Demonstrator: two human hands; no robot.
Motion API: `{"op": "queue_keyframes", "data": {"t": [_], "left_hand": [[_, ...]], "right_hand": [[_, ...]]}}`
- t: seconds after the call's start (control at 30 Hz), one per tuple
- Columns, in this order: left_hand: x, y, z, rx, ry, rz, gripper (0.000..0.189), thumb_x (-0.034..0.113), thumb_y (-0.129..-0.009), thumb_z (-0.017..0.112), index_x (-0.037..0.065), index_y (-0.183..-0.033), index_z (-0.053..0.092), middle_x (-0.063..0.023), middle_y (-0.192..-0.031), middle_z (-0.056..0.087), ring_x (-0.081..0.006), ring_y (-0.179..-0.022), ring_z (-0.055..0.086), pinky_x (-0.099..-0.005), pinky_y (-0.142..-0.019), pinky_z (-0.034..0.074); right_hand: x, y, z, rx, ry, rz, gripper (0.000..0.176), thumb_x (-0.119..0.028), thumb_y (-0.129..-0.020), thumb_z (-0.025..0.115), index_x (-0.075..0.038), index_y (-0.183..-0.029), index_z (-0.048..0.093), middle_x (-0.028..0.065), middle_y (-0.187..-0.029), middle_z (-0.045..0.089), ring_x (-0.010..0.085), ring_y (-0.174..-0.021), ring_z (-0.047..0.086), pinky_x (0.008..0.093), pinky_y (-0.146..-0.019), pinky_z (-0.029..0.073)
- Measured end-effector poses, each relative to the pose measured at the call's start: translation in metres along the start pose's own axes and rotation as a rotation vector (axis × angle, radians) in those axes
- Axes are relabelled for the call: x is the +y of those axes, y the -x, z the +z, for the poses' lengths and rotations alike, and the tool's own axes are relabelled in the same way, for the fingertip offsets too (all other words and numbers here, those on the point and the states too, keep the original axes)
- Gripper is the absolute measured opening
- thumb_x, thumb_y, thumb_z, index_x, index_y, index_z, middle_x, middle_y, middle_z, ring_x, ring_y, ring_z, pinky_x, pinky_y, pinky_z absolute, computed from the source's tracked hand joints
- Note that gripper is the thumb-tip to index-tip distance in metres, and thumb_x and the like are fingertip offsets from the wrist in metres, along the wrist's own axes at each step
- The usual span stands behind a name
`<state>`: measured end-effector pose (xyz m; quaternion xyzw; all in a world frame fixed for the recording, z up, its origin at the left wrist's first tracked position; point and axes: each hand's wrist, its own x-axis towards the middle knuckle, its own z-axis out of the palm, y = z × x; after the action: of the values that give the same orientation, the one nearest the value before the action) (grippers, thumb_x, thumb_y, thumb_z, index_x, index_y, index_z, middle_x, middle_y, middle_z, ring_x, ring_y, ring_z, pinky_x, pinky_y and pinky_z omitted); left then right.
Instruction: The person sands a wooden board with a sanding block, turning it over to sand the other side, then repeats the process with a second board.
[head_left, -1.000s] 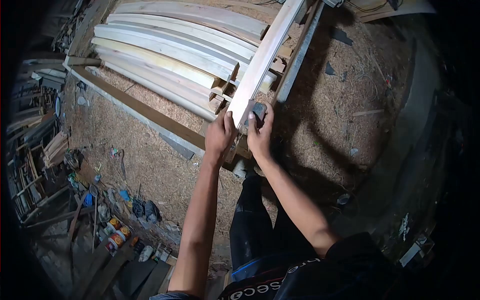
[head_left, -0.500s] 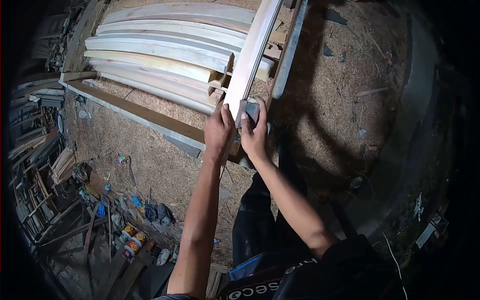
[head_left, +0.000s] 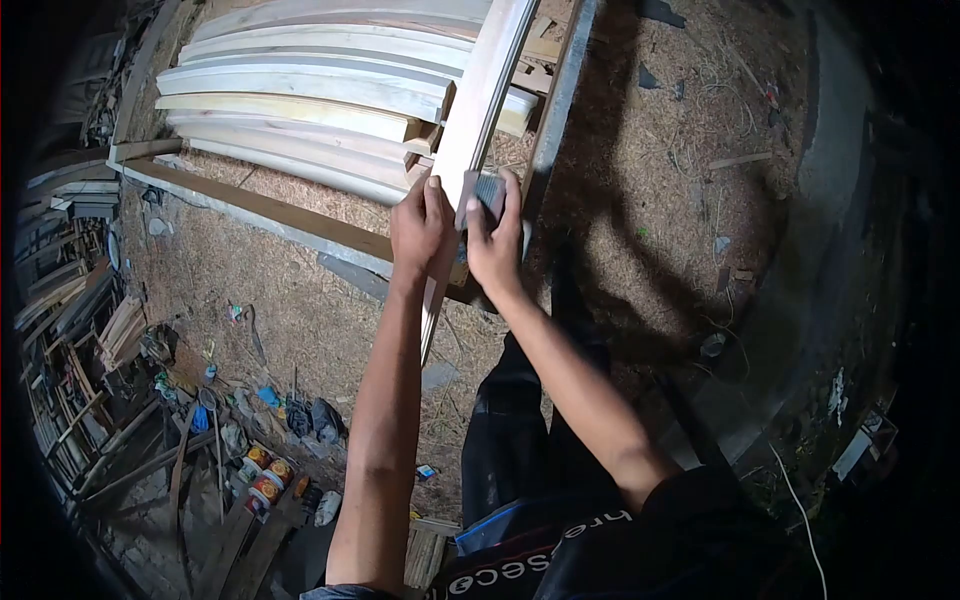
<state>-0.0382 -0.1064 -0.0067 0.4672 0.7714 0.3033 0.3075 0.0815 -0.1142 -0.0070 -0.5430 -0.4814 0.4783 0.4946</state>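
In the head view, a long pale plank (head_left: pixel 483 90) is being gripped near its close end by the left hand (head_left: pixel 420 228), fingers clenched round its left edge. A small dark block (head_left: pixel 488 190) is being held against the plank's right side by the right hand (head_left: pixel 495 252), fingers closed over it. The plank's long axis is running straight away from both hands, beside stacked boards (head_left: pixel 300 110) on its left.

The plank (head_left: pixel 480 100) in the left hand's (head_left: pixel 420 225) grip is pale cream with faint straight grain. The block (head_left: pixel 488 192) in the right hand's (head_left: pixel 493 250) grip is dark grey. Left of the grips, stacked boards (head_left: pixel 300 110) are whitish-yellow; the floor (head_left: pixel 650 150) around is speckled tan.
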Motion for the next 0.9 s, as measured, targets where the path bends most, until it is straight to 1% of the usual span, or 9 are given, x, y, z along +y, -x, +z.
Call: {"op": "queue_keyframes", "data": {"t": [0.03,0.1,0.17,0.3,0.5,0.57,0.8,0.87,0.9], "left_hand": [[-0.003,-0.001,-0.002,-0.047,0.095,-0.030,0.044,0.037,-0.105,0.047,0.005,-0.128,0.066,-0.0293,-0.089,0.070,-0.0421,-0.087,0.072,-0.0450,-0.076,0.055],[-0.007,-0.003,0.001,-0.033,0.151,-0.052,0.042,0.036,-0.105,0.050,0.005,-0.129,0.066,-0.0292,-0.092,0.070,-0.0364,-0.091,0.073,-0.0406,-0.078,0.054],[-0.009,-0.001,0.004,0.043,0.134,0.077,0.047,0.038,-0.106,0.050,-0.004,-0.117,0.068,-0.0129,-0.075,0.065,-0.0134,-0.072,0.057,-0.0340,-0.067,0.049],[-0.005,0.001,0.002,0.021,0.077,0.008,0.047,0.038,-0.106,0.049,-0.004,-0.117,0.068,-0.0150,-0.074,0.066,-0.0144,-0.072,0.058,-0.0341,-0.068,0.050],[-0.006,-0.001,0.002,0.065,0.081,0.068,0.046,0.038,-0.105,0.051,-0.001,-0.122,0.068,-0.0171,-0.078,0.070,-0.0155,-0.074,0.061,-0.0344,-0.070,0.051],[-0.001,-0.002,-0.005,-0.076,0.176,-0.109,0.043,0.038,-0.105,0.051,0.006,-0.130,0.066,-0.0242,-0.105,0.073,-0.0347,-0.103,0.072,-0.0395,-0.087,0.054],[-0.026,0.013,-0.009,-0.121,0.194,0.087,0.046,0.037,-0.107,0.047,0.009,-0.142,0.056,-0.0266,-0.123,0.067,-0.0367,-0.119,0.064,-0.0408,-0.097,0.050],[-0.019,0.026,-0.017,-0.157,0.188,0.032,0.046,0.031,-0.108,0.046,-0.001,-0.142,0.053,-0.0227,-0.128,0.066,-0.0257,-0.125,0.058,-0.0358,-0.104,0.044],[-0.019,0.030,-0.018,-0.154,0.191,0.033,0.046,0.031,-0.108,0.046,-0.001,-0.142,0.053,-0.0227,-0.128,0.066,-0.0257,-0.125,0.058,-0.0358,-0.104,0.044]], "right_hand": [[0.000,0.006,-0.001,-0.009,0.001,0.054,0.058,-0.019,-0.102,0.056,0.002,-0.149,0.030,0.0257,-0.140,0.046,0.0336,-0.132,0.047,0.0435,-0.113,0.035],[0.010,-0.006,-0.001,-0.009,0.035,-0.005,0.059,-0.019,-0.102,0.056,0.003,-0.150,0.028,0.0260,-0.142,0.044,0.0334,-0.134,0.046,0.0437,-0.116,0.032],[0.015,-0.040,0.007,0.138,-0.048,-0.096,0.058,-0.020,-0.099,0.063,0.000,-0.147,0.037,0.0222,-0.143,0.048,0.0302,-0.134,0.047,0.0417,-0.115,0.035],[0.008,-0.082,0.000,0.114,-0.069,-0.056,0.054,-0.019,-0.098,0.064,-0.003,-0.144,0.041,0.0226,-0.138,0.051,0.0305,-0.127,0.051,0.0418,-0.109,0.040],[0.010,-0.012,0.000,0.058,0.069,-0.059,0.056,-0.024,-0.100,0.061,-0.001,-0.145,0.037,0.0234,-0.135,0.052,0.0314,-0.126,0.053,0.0410,-0.107,0.041],[0.008,0.014,0.001,0.043,0.043,-0.038,0.057,-0.023,-0.099,0.062,-0.001,-0.145,0.036,0.0233,-0.135,0.052,0.0314,-0.126,0.053,0.0414,-0.107,0.041],[0.006,-0.043,0.001,0.044,-0.060,-0.017,0.055,-0.010,-0.099,0.059,0.001,-0.146,0.032,0.0241,-0.136,0.048,0.0299,-0.127,0.051,0.0402,-0.107,0.040],[-0.002,-0.050,-0.002,0.028,-0.047,0.007,0.054,-0.012,-0.100,0.058,0.000,-0.146,0.032,0.0246,-0.135,0.049,0.0307,-0.127,0.051,0.0411,-0.108,0.040],[-0.003,-0.047,-0.002,0.025,-0.046,0.003,0.054,-0.012,-0.100,0.058,0.000,-0.146,0.032,0.0246,-0.135,0.049,0.0307,-0.127,0.051,0.0411,-0.108,0.040]]}}
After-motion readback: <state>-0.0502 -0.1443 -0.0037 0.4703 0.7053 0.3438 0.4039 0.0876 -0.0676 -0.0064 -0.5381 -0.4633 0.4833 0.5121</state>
